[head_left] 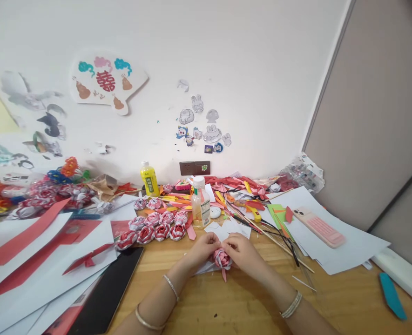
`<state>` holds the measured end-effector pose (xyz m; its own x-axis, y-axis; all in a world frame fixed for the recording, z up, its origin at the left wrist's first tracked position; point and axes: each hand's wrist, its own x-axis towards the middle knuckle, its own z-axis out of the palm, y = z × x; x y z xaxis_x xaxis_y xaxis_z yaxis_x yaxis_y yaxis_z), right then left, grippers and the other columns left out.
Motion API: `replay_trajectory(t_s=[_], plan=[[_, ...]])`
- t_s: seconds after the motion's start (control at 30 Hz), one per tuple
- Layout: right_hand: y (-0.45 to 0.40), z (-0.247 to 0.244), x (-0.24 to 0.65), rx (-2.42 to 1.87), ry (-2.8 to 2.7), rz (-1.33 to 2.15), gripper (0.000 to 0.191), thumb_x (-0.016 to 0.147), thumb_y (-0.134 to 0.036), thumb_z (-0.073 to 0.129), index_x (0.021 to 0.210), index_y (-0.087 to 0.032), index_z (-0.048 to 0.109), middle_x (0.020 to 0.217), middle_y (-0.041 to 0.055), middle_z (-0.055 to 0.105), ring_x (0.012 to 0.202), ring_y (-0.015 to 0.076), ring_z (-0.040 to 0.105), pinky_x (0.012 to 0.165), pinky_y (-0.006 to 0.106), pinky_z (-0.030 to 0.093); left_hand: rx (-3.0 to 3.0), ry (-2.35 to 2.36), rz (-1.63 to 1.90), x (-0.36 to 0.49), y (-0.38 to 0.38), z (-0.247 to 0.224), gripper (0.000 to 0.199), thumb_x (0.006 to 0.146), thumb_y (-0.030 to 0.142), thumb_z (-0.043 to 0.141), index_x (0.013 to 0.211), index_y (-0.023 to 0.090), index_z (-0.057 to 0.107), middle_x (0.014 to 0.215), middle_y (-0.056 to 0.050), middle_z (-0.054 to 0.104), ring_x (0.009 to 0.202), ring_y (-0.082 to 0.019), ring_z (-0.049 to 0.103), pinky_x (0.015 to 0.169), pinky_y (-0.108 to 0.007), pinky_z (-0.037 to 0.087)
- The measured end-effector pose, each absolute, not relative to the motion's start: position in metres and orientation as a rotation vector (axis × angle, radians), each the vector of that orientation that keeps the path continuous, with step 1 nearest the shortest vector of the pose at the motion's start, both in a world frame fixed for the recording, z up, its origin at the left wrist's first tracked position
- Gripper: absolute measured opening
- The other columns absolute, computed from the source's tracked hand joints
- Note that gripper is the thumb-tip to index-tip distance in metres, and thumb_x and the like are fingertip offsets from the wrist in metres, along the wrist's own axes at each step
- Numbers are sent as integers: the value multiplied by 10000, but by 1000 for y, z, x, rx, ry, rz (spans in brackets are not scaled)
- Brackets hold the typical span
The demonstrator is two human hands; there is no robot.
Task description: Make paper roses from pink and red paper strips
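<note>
Between my two hands, close above the wooden table, is a pink, red and white paper rose (222,258) with a pink strip hanging from its lower side. The fingers of my left hand (203,249) pinch its upper left edge. From the other side, my right hand (239,251) grips the upper right edge, thumb and forefinger bent over it. The fingertips nearly meet at the top of the flower, and the exact hold there is too small to make out. Several finished paper roses (162,231) stand in rows beyond my left hand.
A clear bottle (201,209) with a white cap and a yellow bottle (150,179) stand behind the roses. Coloured paper strips and sticks lie along the wall. White sheets and a pink phone (319,226) are on the right; a black flat board (113,293) and red paper are on the left.
</note>
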<state>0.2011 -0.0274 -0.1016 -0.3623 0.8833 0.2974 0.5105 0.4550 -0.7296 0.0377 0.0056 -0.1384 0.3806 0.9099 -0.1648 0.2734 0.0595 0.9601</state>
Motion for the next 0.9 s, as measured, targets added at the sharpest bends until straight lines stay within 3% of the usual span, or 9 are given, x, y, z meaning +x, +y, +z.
replay_trajectory(t_s=[0.17, 0.33, 0.57, 0.7, 0.83, 0.9], plan=[[-18, -103, 206, -1084, -1981, 807, 294, 818, -207, 532, 528, -172, 567, 616, -3, 537, 709, 152, 513, 685, 258, 373, 1480, 1069, 773, 36, 7, -137, 206, 875, 337, 550, 907, 135, 581, 803, 7, 602, 631, -97, 571, 579, -258, 492], [-3, -110, 224, -1110, -1733, 925, 185, 808, -296, 539, 866, -170, 661, 935, 65, 654, 896, 200, 587, 823, 325, 433, 1453, 1035, 1005, 41, 6, -135, 443, 721, 609, 588, 689, 183, 472, 600, 61, 477, 546, -94, 460, 536, -234, 394], [-6, -124, 221, -1099, -1414, 1208, 296, 695, -382, 643, 897, -171, 595, 844, 58, 662, 807, 215, 642, 683, 335, 535, 1450, 1093, 1162, 43, -3, -134, 405, 710, 599, 592, 683, 210, 481, 651, 37, 494, 635, -137, 484, 611, -255, 413], [-12, -118, 216, -1088, -1340, 1241, 218, 663, -331, 672, 785, -174, 584, 759, 33, 645, 728, 193, 628, 653, 315, 531, 1484, 1053, 1116, 44, -8, -132, 403, 685, 600, 610, 740, 205, 555, 735, -24, 624, 723, -192, 580, 673, -296, 473], [-20, -107, 214, -1050, -1384, 1115, 96, 689, -227, 638, 766, -183, 599, 751, 12, 630, 728, 171, 607, 697, 295, 502, 1530, 1019, 1063, 45, -18, -118, 464, 708, 565, 600, 993, 200, 628, 936, -78, 706, 880, -249, 635, 774, -343, 507], [-26, -102, 212, -1054, -1437, 1020, 61, 701, -185, 616, 761, -186, 604, 760, 10, 631, 758, 172, 606, 728, 294, 493, 1578, 1038, 1059, 45, -26, -109, 363, 720, 488, 628, 939, 204, 682, 978, -76, 711, 940, -253, 627, 853, -346, 485]])
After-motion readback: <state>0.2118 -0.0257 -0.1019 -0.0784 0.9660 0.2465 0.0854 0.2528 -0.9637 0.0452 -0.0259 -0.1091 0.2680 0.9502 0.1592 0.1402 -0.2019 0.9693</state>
